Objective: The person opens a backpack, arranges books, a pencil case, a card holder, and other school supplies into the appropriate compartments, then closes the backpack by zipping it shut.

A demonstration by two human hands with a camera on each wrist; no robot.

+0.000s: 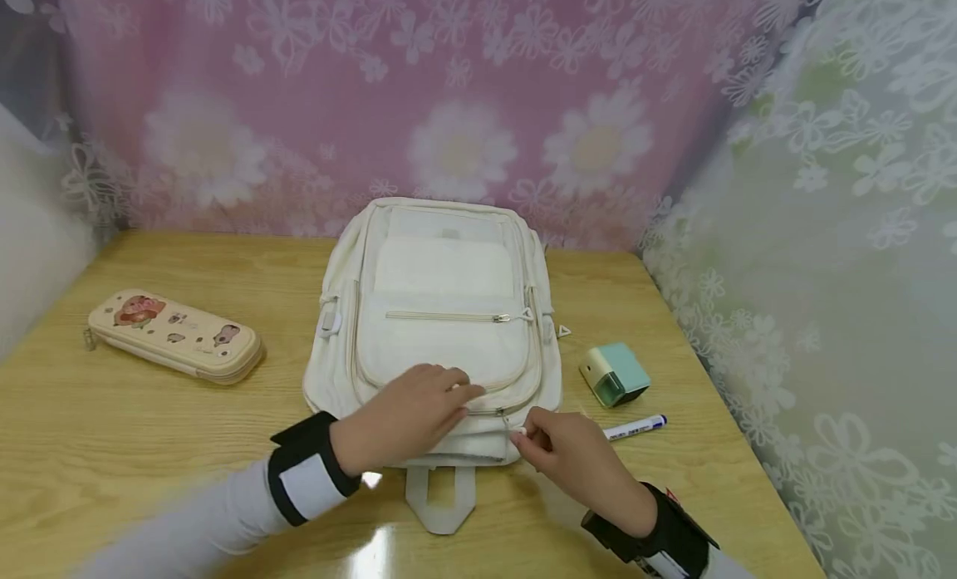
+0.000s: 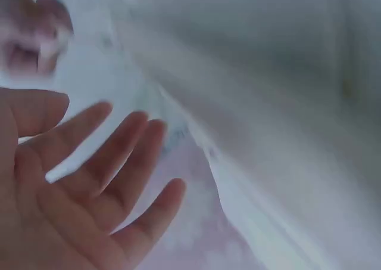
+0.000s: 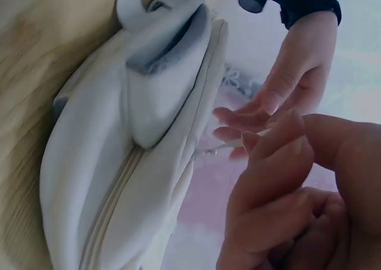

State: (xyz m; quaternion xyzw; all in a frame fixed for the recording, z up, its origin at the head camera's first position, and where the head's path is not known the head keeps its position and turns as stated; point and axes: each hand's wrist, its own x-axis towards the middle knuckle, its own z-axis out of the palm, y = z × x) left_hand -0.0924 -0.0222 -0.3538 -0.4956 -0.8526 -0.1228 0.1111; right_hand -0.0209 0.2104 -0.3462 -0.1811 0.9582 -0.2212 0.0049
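A white backpack [image 1: 449,267] lies on the table with its front pockets facing up and its top handle [image 1: 441,517] toward me. My right hand [image 1: 571,458] pinches a zipper pull [image 3: 231,144] between thumb and index finger, at the backpack's near right corner. The pull stands off the fabric in the right wrist view. Over the lower front of the backpack is my left hand [image 1: 419,417], its fingers spread and loosely bent, holding nothing. In the left wrist view the palm [image 2: 77,204] faces the camera beside the blurred bag. An open slot with grey lining [image 3: 172,52] shows near the handle.
To the left lies a cream pencil case [image 1: 175,336] with cartoon prints. A mint-green and cream pencil sharpener [image 1: 615,375] stands right of the bag. Close to the right hand lies a white marker with a blue cap [image 1: 635,428]. Floral curtains [image 1: 449,105] hang behind the wooden table [image 1: 284,263].
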